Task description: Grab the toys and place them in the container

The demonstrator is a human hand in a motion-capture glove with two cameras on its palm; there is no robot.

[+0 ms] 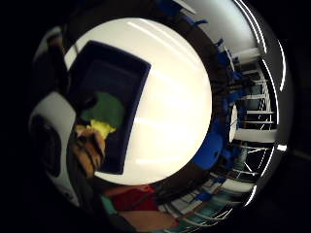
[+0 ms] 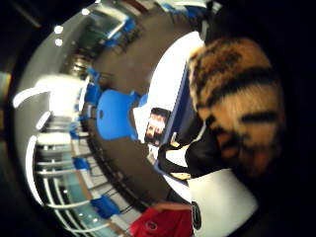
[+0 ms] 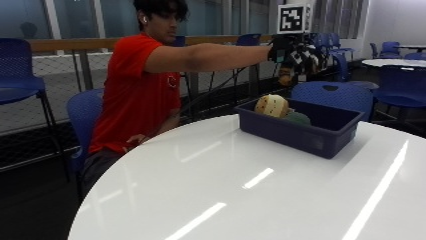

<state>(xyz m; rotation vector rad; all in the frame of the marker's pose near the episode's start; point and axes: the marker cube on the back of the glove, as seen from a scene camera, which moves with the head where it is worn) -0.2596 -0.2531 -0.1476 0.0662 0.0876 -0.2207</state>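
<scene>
My gloved right hand (image 3: 296,54) is stretched out above the far side of the dark blue container (image 3: 319,139), which stands on the white round table (image 3: 219,190). It grips a tiger-striped plush toy (image 3: 287,75) that hangs below the hand, above the container. The same orange and black fur (image 2: 237,98) fills much of the thumb side palm view. Inside the container lie a round tan toy (image 3: 271,105) and a green toy (image 3: 297,118). The little finger side palm view looks down on the container (image 1: 138,97), the green toy (image 1: 106,109) and the striped toy (image 1: 90,145).
Blue chairs (image 3: 336,95) stand behind the table, and another (image 3: 83,117) holds the seated person in a red shirt (image 3: 136,90). A yellow piece (image 1: 102,127) lies beside the green toy. A small dark rectangular thing (image 2: 157,126) sits at the table's edge.
</scene>
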